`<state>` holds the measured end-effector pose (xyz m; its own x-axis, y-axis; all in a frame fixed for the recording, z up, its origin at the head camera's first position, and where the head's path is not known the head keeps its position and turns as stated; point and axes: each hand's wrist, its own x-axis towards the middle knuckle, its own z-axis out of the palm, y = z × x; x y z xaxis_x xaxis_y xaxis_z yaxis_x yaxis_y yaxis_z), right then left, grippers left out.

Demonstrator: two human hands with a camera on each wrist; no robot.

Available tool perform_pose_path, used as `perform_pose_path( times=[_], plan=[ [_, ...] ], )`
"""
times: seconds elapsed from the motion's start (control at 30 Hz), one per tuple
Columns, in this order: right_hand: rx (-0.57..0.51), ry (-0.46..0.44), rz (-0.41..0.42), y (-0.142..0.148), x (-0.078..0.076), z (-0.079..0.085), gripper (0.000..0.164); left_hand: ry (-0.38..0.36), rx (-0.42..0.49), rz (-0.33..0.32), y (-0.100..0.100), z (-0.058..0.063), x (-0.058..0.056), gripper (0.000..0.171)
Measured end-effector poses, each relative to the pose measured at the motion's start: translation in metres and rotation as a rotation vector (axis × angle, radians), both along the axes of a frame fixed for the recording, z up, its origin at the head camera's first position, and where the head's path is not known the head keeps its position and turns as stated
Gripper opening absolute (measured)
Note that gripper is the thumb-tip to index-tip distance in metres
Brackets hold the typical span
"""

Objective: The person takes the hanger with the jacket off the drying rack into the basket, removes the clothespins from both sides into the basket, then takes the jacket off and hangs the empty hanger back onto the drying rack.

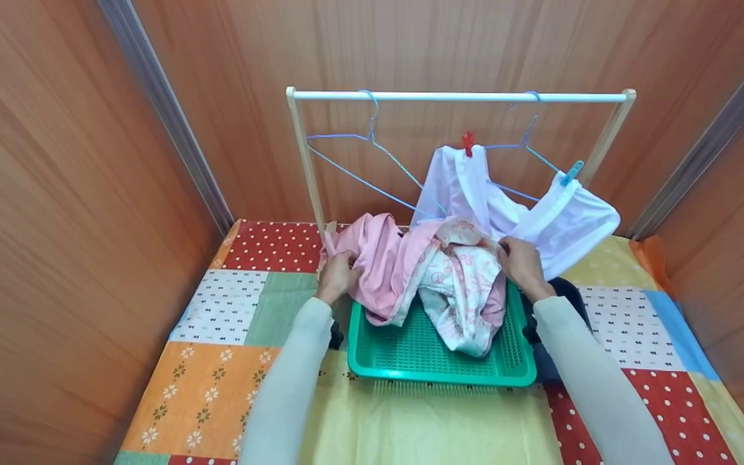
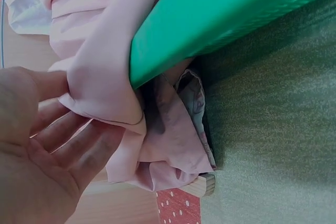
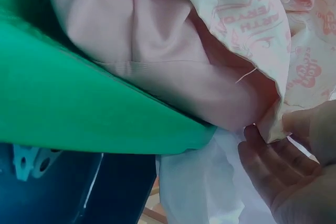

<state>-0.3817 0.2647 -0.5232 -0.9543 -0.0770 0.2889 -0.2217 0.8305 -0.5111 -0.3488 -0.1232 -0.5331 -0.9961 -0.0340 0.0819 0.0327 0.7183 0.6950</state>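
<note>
A pink cloth piece [image 1: 382, 258] with a white, pink-printed side lies bunched in a green plastic basket [image 1: 440, 373] and spills over its back and left rim. At its left edge, my left hand [image 1: 338, 276] pinches a pink fold between thumb and fingers; the fold shows close up in the left wrist view. My right hand [image 1: 522, 263] pinches a corner of the printed side [image 3: 247, 30] at the basket's back right. Behind the right hand, a white garment [image 1: 456, 174] hangs from a blue hanger [image 1: 507, 146] by a red clothespin [image 1: 468, 143] and a teal clothespin [image 1: 573, 172].
A small drying rack [image 1: 411, 96] stands behind the basket, with a second hanger [image 1: 371, 137] on its left. Beside the basket's right side is a dark blue container [image 3: 121, 182] with a light-blue clothespin [image 3: 31, 162] in it. Wooden panels [image 1: 42, 194] enclose the patchwork-covered surface [image 1: 217, 381].
</note>
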Motion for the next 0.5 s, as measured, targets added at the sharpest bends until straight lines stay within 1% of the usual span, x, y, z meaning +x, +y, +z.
perform_pose_path(
  times=[0.07,0.2,0.37,0.43,0.5],
  plan=[
    [0.014,0.000,0.018,0.000,0.002,0.001,0.020,0.034,-0.019,0.009,-0.001,0.002,0.000,0.018],
    [0.012,0.021,0.045,-0.002,0.009,0.008,0.020,0.096,-0.022,0.027,-0.002,0.009,0.001,0.014],
    [-0.028,0.120,0.062,-0.007,0.019,0.019,0.015,0.171,0.005,0.026,-0.002,0.022,0.006,0.015],
    [-0.046,0.150,0.099,-0.010,0.024,0.021,0.012,0.198,0.005,0.014,-0.001,0.026,0.009,0.014],
    [-0.058,0.160,0.150,-0.014,0.031,0.021,0.009,0.219,-0.005,-0.003,0.000,0.028,0.013,0.013]
  ],
)
